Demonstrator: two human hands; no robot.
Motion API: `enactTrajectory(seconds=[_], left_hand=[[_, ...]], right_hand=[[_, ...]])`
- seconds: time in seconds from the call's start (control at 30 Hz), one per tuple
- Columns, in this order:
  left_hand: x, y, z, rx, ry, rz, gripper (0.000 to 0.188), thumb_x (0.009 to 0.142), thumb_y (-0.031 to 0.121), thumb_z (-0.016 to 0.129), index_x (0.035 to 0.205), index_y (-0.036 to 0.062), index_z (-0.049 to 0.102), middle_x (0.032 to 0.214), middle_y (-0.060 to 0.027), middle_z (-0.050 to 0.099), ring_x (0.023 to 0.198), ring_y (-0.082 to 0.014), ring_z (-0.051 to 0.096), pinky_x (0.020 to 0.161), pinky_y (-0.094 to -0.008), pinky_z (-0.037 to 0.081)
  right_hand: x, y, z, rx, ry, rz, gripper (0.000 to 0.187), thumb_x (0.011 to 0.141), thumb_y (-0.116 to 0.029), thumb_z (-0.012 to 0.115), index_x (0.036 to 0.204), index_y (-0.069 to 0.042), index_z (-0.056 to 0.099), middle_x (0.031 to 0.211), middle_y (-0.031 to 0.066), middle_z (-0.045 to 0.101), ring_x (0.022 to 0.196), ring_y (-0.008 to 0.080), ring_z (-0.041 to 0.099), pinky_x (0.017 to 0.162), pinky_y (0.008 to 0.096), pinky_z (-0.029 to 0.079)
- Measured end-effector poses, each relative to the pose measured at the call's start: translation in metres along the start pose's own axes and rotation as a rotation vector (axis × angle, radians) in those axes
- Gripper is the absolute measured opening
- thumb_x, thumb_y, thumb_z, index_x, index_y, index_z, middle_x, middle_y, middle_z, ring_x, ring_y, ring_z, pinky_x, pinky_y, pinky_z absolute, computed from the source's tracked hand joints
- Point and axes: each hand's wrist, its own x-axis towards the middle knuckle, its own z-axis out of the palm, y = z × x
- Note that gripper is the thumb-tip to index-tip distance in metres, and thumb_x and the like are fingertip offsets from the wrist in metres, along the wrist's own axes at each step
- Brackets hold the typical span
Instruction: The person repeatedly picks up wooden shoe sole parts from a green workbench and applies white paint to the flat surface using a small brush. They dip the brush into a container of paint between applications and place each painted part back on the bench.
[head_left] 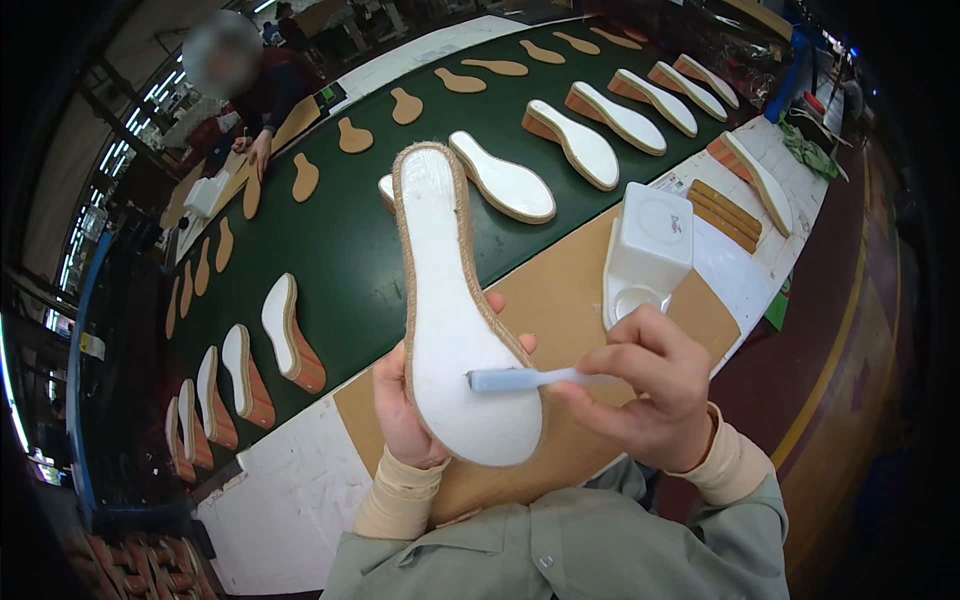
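Observation:
My left hand [408, 415] is wrapped round a wedge sole [440, 290] from beneath, its fingertips showing at the far edge. The sole's top is white and glossy, with a braided rope edge; its wide end points toward me. Between the thumb and fingers of my right hand [650, 390] is a small brush [515, 380] with a pale handle. The brush head lies against the white surface at the wide end. Just beyond my right hand stands a white dispenser [655, 230], a boxy bottle over a small round cup.
A green belt [345, 240] carries rows of wedge soles [570, 145] and tan insoles [405, 105]. Brown sticks [722, 215] and another wedge sole [755, 185] lie right of the dispenser. Cardboard [580, 290] covers the near worktop. Across the belt, another person's hand [260, 150] touches an insole.

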Motion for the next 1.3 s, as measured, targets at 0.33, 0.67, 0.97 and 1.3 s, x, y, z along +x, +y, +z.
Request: enactTrajectory(seconds=[0.33,0.67,0.97,1.3], left_hand=[[0.000,-0.005,0.006,0.028,0.116,0.032,0.070,0.093,0.039,0.033,0.150,-0.0009,0.030,0.140,-0.0256,0.046,0.115,-0.0452,0.060,0.087,-0.0480,0.060],[0.005,0.001,0.000,-0.050,0.049,0.011,0.067,0.098,0.041,0.026,0.152,0.0011,0.029,0.151,-0.0182,0.039,0.128,-0.0418,0.051,0.100,-0.0518,0.052],[-0.002,-0.005,0.004,-0.129,0.157,-0.112,0.061,0.100,0.037,0.026,0.151,0.0036,0.033,0.145,-0.0232,0.046,0.122,-0.0476,0.055,0.095,-0.0581,0.053],[0.020,0.044,-0.057,-0.054,0.102,0.123,0.060,0.102,0.035,0.027,0.151,0.0028,0.033,0.147,-0.0212,0.044,0.130,-0.0473,0.048,0.102,-0.0577,0.049]], right_hand=[[0.017,0.004,-0.001,-0.068,0.101,-0.049,0.023,0.068,-0.012,0.087,0.078,-0.004,0.069,0.070,0.0047,0.049,0.053,0.0142,0.050,0.045,0.0281,0.037],[0.011,-0.004,-0.001,-0.034,-0.053,-0.161,0.022,0.066,-0.018,0.086,0.074,-0.012,0.067,0.070,0.0014,0.050,0.049,0.0143,0.050,0.043,0.0301,0.039],[0.048,0.025,0.010,-0.176,0.153,-0.213,0.018,0.070,-0.020,0.084,0.075,-0.013,0.068,0.069,0.0016,0.048,0.049,0.0161,0.050,0.043,0.0311,0.037],[-0.034,0.023,0.010,0.149,-0.204,-0.088,0.022,0.068,-0.017,0.087,0.074,-0.009,0.067,0.071,0.0017,0.050,0.054,0.0126,0.048,0.045,0.0259,0.035]])
